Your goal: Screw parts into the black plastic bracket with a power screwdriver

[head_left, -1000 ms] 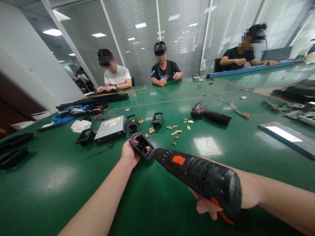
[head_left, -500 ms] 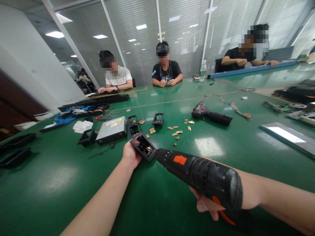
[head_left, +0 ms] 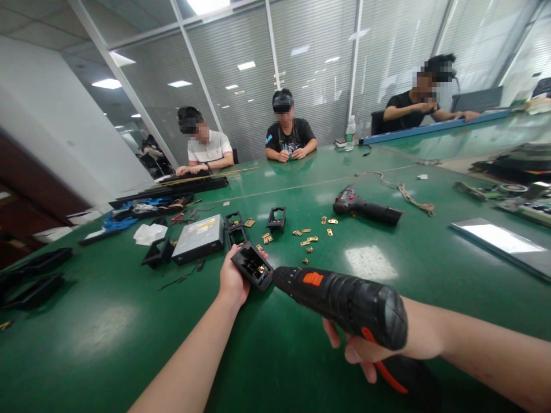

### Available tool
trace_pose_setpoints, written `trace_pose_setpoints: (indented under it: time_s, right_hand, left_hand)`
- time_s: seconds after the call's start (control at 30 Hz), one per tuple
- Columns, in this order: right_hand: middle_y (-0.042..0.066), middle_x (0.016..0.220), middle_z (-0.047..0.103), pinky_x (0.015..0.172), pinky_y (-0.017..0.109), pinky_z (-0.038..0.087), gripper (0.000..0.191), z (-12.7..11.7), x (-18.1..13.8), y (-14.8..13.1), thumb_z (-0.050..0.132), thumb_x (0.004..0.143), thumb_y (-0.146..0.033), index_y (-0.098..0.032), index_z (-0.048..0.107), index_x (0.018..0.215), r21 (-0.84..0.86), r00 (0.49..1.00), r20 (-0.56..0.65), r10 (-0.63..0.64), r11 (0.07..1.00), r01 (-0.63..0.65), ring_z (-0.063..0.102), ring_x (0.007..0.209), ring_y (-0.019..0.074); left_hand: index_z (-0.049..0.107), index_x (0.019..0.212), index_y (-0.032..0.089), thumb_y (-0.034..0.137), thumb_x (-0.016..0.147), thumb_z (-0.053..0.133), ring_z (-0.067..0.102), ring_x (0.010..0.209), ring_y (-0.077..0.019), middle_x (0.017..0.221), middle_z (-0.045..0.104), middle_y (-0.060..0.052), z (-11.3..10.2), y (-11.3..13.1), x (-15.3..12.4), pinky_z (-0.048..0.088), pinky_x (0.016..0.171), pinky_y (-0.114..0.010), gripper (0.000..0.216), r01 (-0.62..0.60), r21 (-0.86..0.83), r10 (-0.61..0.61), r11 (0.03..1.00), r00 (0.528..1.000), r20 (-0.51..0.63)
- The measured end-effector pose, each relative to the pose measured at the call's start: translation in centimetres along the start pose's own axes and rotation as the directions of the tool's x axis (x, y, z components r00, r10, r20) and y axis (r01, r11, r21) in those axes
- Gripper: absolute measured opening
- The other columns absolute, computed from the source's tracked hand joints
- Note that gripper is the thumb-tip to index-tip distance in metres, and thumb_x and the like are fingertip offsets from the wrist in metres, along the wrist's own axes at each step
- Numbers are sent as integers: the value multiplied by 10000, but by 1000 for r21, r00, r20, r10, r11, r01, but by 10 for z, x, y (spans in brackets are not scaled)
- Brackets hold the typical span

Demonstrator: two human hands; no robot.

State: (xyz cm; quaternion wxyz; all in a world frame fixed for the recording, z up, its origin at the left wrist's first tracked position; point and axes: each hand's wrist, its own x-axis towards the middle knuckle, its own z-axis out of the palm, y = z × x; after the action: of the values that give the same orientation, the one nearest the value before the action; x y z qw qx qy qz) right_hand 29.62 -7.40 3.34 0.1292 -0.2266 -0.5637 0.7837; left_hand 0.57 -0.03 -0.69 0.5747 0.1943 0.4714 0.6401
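My left hand [head_left: 235,276] is closed around a black rectangular plastic housing [head_left: 247,265], tilted with its hollow side toward me. Small brass-coloured parts [head_left: 261,269] show inside it. My right hand [head_left: 355,347] grips a black cordless drill [head_left: 340,295] with orange accents. Its nose points at the right end of the housing; whether the bit touches anything there is hidden. Several small brass plates [head_left: 313,238] and a few screws [head_left: 309,250] lie on the table beyond the drill. Similar black housings [head_left: 276,218] stand just past my left hand.
On the green table [head_left: 129,355], a silver disc drive [head_left: 200,235] lies left of the housings. A second power screwdriver [head_left: 365,207] rests at the back right, near a cord [head_left: 413,198]. A flat grey panel [head_left: 499,244] lies far right. Three people sit across the table.
My view has tilted up slightly. The drill and the housing keep nearly the same position relative to each other, both still held.
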Motion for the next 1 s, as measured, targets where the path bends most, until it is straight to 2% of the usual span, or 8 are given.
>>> trace_pose_setpoints:
  time_s: [0.2, 0.43, 0.53, 0.6, 0.77, 0.9, 1.0]
  right_hand:
    - [-76, 675, 674, 521, 145, 536, 274, 4, -1, -8, 875, 709, -142, -145, 650, 867, -22, 999, -26, 35, 999, -35, 676, 505, 68]
    - [-39, 899, 718, 527, 156, 542, 452, 6, -1, -7, 921, 681, -148, -166, 601, 999, 7, 997, -54, 46, 999, -45, 700, 554, 66]
    - [-29, 937, 724, 542, 184, 560, 503, 6, -1, -8, 927, 681, -169, -176, 593, 1056, 11, 998, -48, 42, 999, -41, 699, 538, 72]
    - [-22, 931, 724, 553, 190, 562, 466, 6, -2, -9, 920, 707, -194, -169, 609, 1052, -11, 998, -43, 39, 999, -39, 699, 543, 73]
    - [-38, 806, 692, 582, 204, 576, 403, 4, -1, -8, 926, 737, -258, -147, 666, 1024, -100, 999, -54, 1, 995, -7, 691, 583, 89]
    - [-17, 744, 669, 634, 227, 584, 309, 2, 1, -7, 909, 765, -308, -135, 663, 841, -170, 1000, -14, 14, 985, -16, 696, 661, 115]
    - [-2, 729, 668, 621, 232, 581, 394, 4, 0, -9, 932, 736, -409, -134, 651, 770, -170, 995, -6, 98, 981, -98, 695, 653, 123]
  left_hand:
    - [711, 977, 159, 413, 974, 615, 789, 780, -301, 846, 784, -120, -3, -6, 5, 642, 684, -421, 272, -115, 11, 116, 993, 992, -59]
    - [743, 945, 177, 404, 766, 832, 712, 692, -209, 793, 746, -17, -11, -13, 13, 574, 671, -318, 303, -233, 72, 238, 970, 968, -78]
    - [744, 950, 177, 421, 772, 812, 725, 710, -235, 804, 754, -35, -11, -13, 13, 585, 685, -348, 309, -193, 84, 198, 978, 978, -59]
    - [749, 965, 169, 417, 819, 761, 738, 719, -254, 830, 772, -65, -10, -12, 11, 601, 694, -375, 288, -139, 84, 144, 987, 988, -48]
    - [752, 923, 137, 347, 884, 678, 742, 672, -268, 783, 778, -104, -7, -4, 7, 611, 644, -377, 225, -95, 97, 100, 991, 994, -49]
    - [752, 866, 98, 316, 911, 635, 763, 684, -291, 764, 781, -158, -4, 1, 3, 622, 616, -380, 251, -85, 128, 87, 988, 996, -10]
    - [747, 852, 104, 292, 910, 636, 758, 661, -282, 745, 776, -148, -2, 2, 1, 625, 594, -373, 226, -81, 111, 85, 991, 996, -30]
